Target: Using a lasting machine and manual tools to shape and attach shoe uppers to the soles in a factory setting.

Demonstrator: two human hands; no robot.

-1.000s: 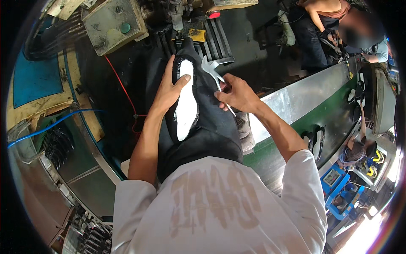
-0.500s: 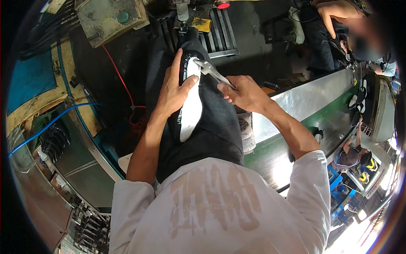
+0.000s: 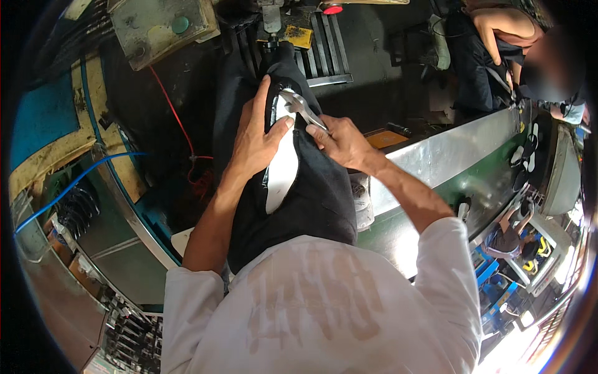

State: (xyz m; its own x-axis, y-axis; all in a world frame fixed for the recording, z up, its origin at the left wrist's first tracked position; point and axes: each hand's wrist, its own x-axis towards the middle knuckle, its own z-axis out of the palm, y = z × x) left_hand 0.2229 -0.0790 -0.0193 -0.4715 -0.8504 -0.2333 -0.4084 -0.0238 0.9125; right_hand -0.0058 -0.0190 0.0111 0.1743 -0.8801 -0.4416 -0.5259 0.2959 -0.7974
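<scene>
A shoe lies bottom up along my thighs, toe end pointing away. Its white sole side faces me, and gathered black upper material edges it near the toe. My left hand is wrapped round the left side of the shoe, thumb pressing on the white surface. In my right hand is a pair of metal lasting pincers, gripped by the handles. The head of the pincers is over the toe part of the white sole, close to my left thumb. Whether its jaws pinch any material I cannot tell.
A metal-edged conveyor with a green belt runs along my right, carrying several shoes. Ahead stands a machine with a slatted metal rack. A blue hose and a red cable are on the left. Two other people sit or work at right.
My right hand and the pincers have moved left and inward, so the pincers' head now lies over the white sole instead of at its right edge. My left hand stays on the shoe.
</scene>
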